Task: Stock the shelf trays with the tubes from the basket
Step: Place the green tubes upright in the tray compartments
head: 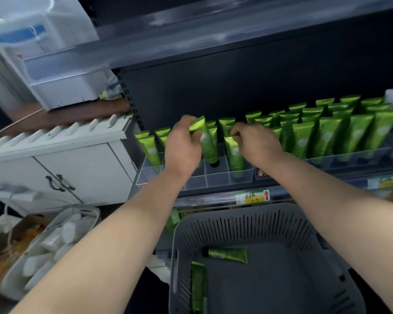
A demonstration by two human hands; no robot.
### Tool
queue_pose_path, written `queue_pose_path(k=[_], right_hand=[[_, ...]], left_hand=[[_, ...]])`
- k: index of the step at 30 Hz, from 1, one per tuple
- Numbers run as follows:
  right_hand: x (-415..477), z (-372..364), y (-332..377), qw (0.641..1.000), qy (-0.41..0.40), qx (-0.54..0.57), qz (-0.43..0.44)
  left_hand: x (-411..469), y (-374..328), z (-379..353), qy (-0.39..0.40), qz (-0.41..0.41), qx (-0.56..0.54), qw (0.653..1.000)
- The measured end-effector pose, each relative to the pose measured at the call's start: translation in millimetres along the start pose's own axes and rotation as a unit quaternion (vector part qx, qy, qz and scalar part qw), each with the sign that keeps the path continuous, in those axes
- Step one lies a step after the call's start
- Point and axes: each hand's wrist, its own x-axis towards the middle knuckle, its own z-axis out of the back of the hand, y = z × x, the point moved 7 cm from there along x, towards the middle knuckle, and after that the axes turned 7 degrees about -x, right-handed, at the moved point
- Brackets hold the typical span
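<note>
A white cabinet [55, 159] with two dark door handles [59, 183] stands at left. Translucent storage boxes [61, 87] sit above it. At lower left, a clear container [90, 214] holds white bottles [68, 232]. A yellow price label [252, 197] bears a red arrow.

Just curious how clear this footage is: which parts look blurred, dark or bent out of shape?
Head view: the upper shelf and the white bin are streaked by motion blur; the left hand, the right hand and the green tube in the left hand are sharper; the wide lens tilts the shelf lines and swells the forearms; the shelf's back wall is dark.
</note>
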Motion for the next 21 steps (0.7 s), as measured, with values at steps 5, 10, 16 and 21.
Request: queue_pose_path(k=[5,10,16,21], right_hand=[[-2,1,3,0.999,-0.022,0.006,0.028],[-9,8,3,0.997,-0.059,0.005,0.055],[-22,17,2,0.991,-0.110,0.012,0.078],[-32,15,0,0.988,-0.128,0.010,0.091]], left_hand=[[8,5,-28,0.081,0.031,0.043,0.995],[5,11,-46,0.119,0.051,0.063,0.990],[-3,17,-59,0.144,0.063,0.060,0.986],[-6,7,-56,0.126,0.041,0.042,0.990]])
